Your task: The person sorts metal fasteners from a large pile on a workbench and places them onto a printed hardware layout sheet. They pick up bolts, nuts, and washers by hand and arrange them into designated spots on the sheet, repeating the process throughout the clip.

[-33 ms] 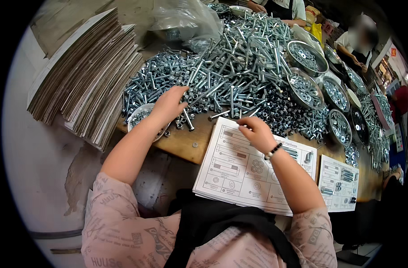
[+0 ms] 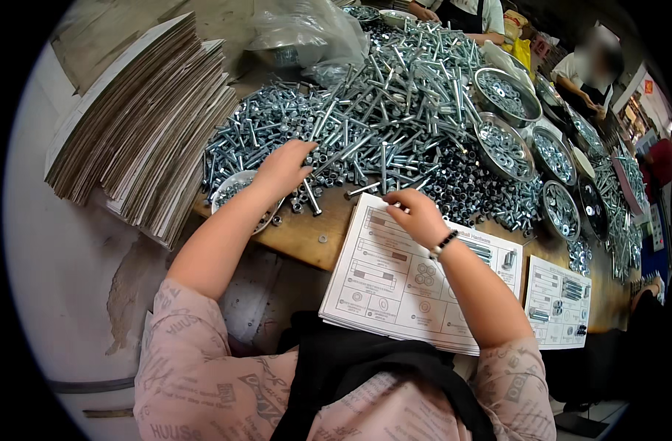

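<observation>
Left hand (image 2: 283, 170) at frame centre-left lies with fingers spread loosely on the heap of silver metal bolts and nuts (image 2: 395, 117), while right hand (image 2: 417, 213) at centre, over the white printed parts sheet (image 2: 395, 287), seems to pinch something small, too tiny to identify.

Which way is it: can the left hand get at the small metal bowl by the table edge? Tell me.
Probably yes. The left hand rests on the bolt pile directly above the small metal bowl; only its own forearm lies over the bowl, nothing else blocks it.
</observation>
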Demonstrator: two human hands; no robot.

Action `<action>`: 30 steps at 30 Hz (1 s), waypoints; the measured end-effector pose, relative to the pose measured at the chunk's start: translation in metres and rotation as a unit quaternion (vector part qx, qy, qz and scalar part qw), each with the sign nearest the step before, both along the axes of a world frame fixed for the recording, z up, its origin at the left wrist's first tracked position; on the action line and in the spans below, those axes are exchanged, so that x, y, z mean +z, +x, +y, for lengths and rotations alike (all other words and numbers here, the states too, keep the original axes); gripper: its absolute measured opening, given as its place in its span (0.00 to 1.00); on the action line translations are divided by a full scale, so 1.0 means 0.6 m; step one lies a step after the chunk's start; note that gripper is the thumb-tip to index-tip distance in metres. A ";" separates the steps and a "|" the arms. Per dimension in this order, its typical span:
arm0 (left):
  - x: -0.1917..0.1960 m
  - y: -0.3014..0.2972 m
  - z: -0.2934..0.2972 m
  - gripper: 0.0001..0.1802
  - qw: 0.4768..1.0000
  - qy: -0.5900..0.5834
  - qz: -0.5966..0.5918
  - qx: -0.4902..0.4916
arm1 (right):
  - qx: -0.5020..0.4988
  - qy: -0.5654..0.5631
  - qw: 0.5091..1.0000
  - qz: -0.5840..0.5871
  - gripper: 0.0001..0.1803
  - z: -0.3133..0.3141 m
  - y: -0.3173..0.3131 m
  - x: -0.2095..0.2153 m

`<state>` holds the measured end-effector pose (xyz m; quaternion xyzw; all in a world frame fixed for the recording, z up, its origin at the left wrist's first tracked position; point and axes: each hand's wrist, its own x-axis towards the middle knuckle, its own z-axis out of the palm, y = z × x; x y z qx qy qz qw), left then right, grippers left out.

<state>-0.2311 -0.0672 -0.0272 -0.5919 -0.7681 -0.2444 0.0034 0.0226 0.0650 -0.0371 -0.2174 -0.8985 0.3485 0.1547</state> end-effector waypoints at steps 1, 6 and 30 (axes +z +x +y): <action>-0.007 -0.007 0.012 0.23 0.999 -0.005 0.044 -0.028 | -0.001 0.008 1.000 -0.030 0.13 -0.005 -0.024 -0.001; -0.046 -0.023 0.056 0.14 0.976 -0.040 0.192 -0.091 | -0.011 0.129 0.989 -0.070 0.12 -0.013 -0.129 -0.019; -0.001 0.022 -0.018 0.13 0.995 -0.043 -0.085 -0.008 | 0.028 0.069 0.994 -0.083 0.12 0.036 -0.084 0.025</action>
